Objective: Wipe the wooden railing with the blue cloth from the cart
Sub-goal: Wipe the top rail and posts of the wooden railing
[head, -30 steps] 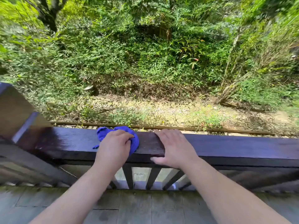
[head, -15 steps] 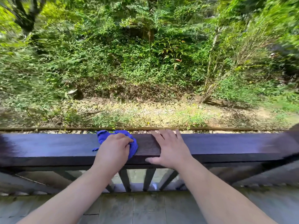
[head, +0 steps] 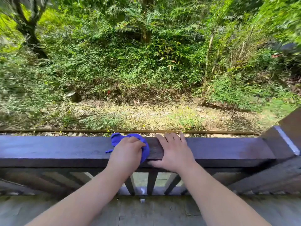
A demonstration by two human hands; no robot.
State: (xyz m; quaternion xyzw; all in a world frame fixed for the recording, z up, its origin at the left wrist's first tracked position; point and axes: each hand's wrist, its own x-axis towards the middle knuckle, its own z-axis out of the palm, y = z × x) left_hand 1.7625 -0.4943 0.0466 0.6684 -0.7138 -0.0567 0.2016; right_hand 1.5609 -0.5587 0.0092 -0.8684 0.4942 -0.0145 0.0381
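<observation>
On railing (head: 57, 149) top, left hand (head: 126, 154) bunching blue cloth (head: 118, 139); right hand (head: 175, 152) just beside, flat, fingers spread.

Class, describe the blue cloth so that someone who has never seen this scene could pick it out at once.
Find the dark wooden railing running across the view, with greenery beyond it. On its top, near the middle, the left hand presses down a bunched blue cloth; the right hand lies flat beside it. It is the only bright blue thing there.
</observation>
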